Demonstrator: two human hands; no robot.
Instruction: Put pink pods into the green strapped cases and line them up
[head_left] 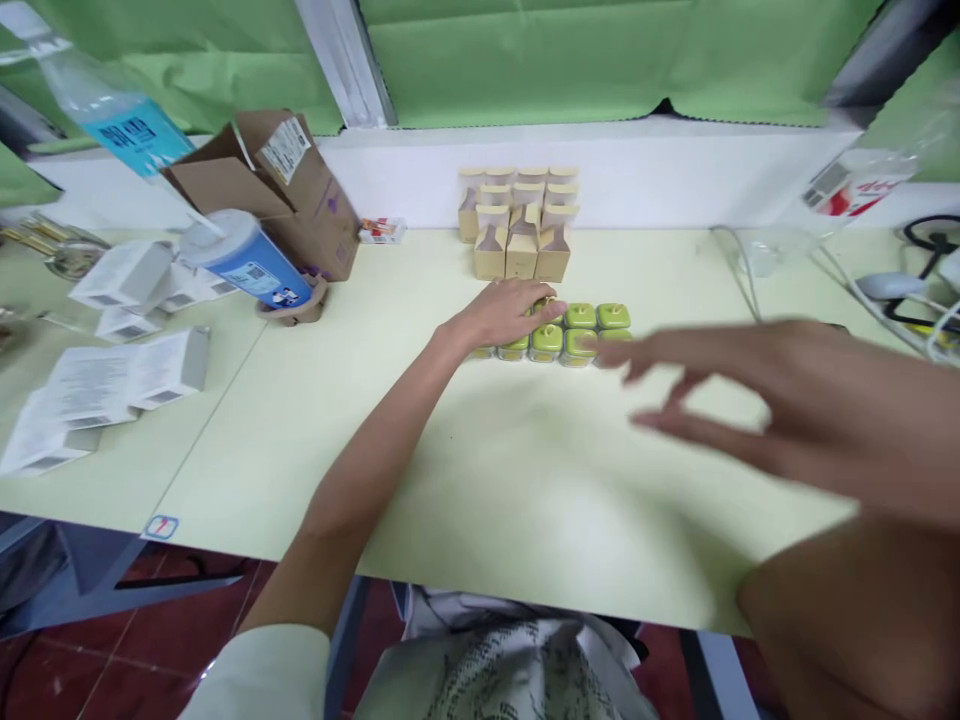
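Observation:
Several small clear containers with green lids [546,342] stand in two rows on the pale table [300,430]. My left hand [510,312] lies over the left part of the rows, its fingers over the lids and hiding some of them; whether it grips one is not visible. My right hand [750,400], blurred by motion, hovers above the table to the right, fingers apart and nothing between them. Its fingertips overlap the right end of the rows in view. Behind the containers, several small open tan boxes [522,240] stand upright in rows.
On the left are a brown carton [300,200], a blue cup [259,265] in a cardboard holder, a tilted bottle [135,130] and several white boxes [97,385]. Another bottle [862,190], cables and a mouse [891,286] are at the right back.

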